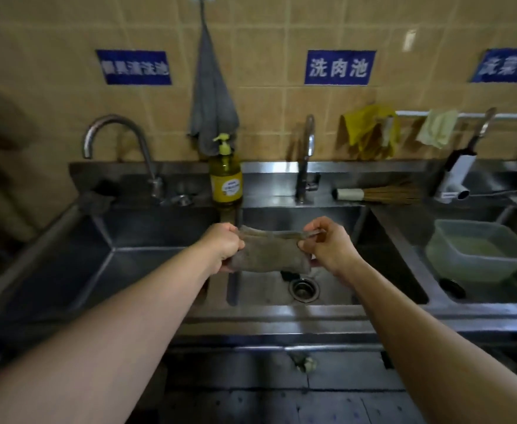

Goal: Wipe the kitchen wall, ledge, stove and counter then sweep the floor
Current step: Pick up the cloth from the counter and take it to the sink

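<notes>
grey-brown cloth [269,255] hung stretched between both hands over the middle basin [336,289] of a steel sink. left hand [223,244] was closed in a fist on the cloth's left end; right hand [327,243] pinched the right end, thumb and fingers shut on its top corner and lower edge. the cloth sagged a little in the middle and hid part of the basin floor; the drain [303,289] showed just below it.

behind the cloth, on the sink's back ledge [266,194], stood a yellow soap bottle [226,179] with a pump, upright, just left of the middle tap [307,157]. a curved tap [119,148] rose over the left basin [144,264]. a dark rag [98,197] lay at the ledge's left end. right of the middle tap a brush [376,195] lay flat on the ledge, and beyond it a white holder [456,175] leaned with a knife [482,130] in it.

in the right basin sat a clear tub [477,252] with pale liquid in it.

on the tiled wall [52,56] a grey towel [213,105] hung from a hook, its bottom touching the bottle's pump. three blue signs [340,67] were fixed above the basins. yellow gloves [370,130] and a pale cloth [437,127] hung on a rail [514,115] at right.
</notes>
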A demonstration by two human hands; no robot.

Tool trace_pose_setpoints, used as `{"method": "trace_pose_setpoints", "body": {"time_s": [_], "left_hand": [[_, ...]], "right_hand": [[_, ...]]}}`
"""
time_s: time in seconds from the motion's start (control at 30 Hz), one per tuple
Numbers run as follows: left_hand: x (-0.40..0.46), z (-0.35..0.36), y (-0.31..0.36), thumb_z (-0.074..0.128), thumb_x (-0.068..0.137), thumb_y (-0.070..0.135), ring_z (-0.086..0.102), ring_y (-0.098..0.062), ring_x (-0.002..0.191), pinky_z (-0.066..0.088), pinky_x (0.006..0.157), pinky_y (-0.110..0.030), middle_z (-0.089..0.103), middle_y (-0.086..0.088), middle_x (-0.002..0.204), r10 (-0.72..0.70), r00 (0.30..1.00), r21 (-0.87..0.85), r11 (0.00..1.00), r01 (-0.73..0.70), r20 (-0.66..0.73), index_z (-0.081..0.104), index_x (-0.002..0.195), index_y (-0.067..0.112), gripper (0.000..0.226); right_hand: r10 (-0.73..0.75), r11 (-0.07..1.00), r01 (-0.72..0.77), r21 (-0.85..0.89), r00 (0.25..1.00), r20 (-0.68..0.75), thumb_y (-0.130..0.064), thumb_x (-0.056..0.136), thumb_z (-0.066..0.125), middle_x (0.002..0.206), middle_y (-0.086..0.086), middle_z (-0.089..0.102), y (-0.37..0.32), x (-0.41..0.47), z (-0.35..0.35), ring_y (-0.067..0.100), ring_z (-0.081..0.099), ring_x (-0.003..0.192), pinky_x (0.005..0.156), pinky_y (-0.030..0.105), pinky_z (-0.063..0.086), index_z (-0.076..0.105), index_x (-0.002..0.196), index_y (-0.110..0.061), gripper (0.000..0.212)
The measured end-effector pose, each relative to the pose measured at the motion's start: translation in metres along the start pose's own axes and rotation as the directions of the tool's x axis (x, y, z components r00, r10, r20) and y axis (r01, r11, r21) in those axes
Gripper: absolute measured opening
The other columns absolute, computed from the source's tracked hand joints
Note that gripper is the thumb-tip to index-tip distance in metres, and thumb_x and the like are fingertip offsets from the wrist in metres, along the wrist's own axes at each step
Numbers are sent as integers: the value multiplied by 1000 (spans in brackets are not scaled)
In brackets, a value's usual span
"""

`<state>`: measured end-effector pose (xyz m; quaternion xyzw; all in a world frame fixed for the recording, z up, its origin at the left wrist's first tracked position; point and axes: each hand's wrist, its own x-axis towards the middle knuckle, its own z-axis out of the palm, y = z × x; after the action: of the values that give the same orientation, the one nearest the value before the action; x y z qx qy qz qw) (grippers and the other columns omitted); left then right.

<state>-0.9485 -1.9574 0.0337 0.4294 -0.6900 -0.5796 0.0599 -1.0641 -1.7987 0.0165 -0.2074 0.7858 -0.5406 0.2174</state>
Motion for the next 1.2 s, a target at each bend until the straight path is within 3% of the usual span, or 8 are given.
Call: {"method": "trace_pose_setpoints", "body": {"time_s": [0.1, 0.33, 0.47, 0.57, 0.67, 0.8, 0.97, 1.2], "left_hand": [[-4, -50, -18, 50, 94, 4, 55, -33, 105, 52, 61, -39, 56, -15, 113, -53, 996, -43, 998, 51, -65, 55, 84, 21, 19], [-5, -178, -69, 50, 95, 5, 53, -28, 96, 51, 61, -37, 53, -11, 106, -109, 967, -142, 987, 77, -229, 55, 100, 16, 13], [5, -261, -100, 51, 95, 6, 54, -27, 97, 50, 57, -34, 55, -11, 109, -134, 954, -181, 980, 87, -267, 55, 100, 17, 13], [18, -320, -121, 51, 95, 6, 52, -28, 99, 50, 65, -38, 54, -10, 109, -128, 945, -206, 976, 67, -301, 54, 101, 17, 13], [31, -370, -138, 51, 94, 5, 50, -29, 99, 50, 74, -40, 52, -12, 110, -128, 936, -216, 975, 58, -329, 55, 107, 15, 16], [48, -419, -155, 51, 94, 5, 48, -27, 97, 49, 70, -38, 52, -12, 111, -122, 930, -207, 977, 51, -346, 55, 116, 10, 22], [84, -469, -171, 50, 93, 1, 48, -28, 94, 48, 57, -33, 50, -13, 108, -167, 929, -205, 973, 102, -331, 56, 113, 13, 23], [149, -509, -189, 48, 92, -2, 55, -26, 87, 48, 60, -33, 57, -19, 113, -212, 917, -231, 963, 138, -339, 54, 123, 9, 33]], "right_hand": [[-23, 1000, 24, -4, 996, 83, -1, 83, 65, 88, 10, 62, -19, 7, 48, 31, 63, 89, 72, 50, 58, 53, 79, -21, 24], [-74, 996, 84, -27, 962, 261, -3, 84, 65, 92, 11, 61, -62, 17, 188, 26, 62, 88, 72, 44, 58, 52, 80, -20, 22], [-105, 990, 127, -54, 948, 302, -3, 84, 67, 78, 11, 60, -86, 17, 275, 24, 60, 71, 58, 37, 57, 51, 76, -21, 25], [-113, 989, 138, -58, 943, 312, -4, 82, 69, 75, 9, 61, -101, 20, 338, 30, 63, 77, 70, 45, 57, 53, 75, -22, 25], [-100, 993, 114, -23, 941, 322, -3, 83, 67, 74, 7, 58, -117, 21, 393, 25, 60, 75, 66, 41, 55, 51, 77, -18, 22], [-63, 998, 49, 48, 938, 341, 2, 85, 63, 74, 9, 55, -131, 26, 451, 23, 59, 71, 63, 44, 56, 49, 76, -15, 24], [-17, 997, -11, 75, 930, 368, 5, 87, 59, 73, 6, 53, -139, 45, 508, 16, 57, 66, 42, 22, 52, 47, 76, -14, 26], [39, 997, -65, 45, 896, 443, 5, 86, 60, 76, 5, 52, -141, 96, 560, 17, 55, 68, 57, 30, 53, 48, 81, -13, 23]]}}
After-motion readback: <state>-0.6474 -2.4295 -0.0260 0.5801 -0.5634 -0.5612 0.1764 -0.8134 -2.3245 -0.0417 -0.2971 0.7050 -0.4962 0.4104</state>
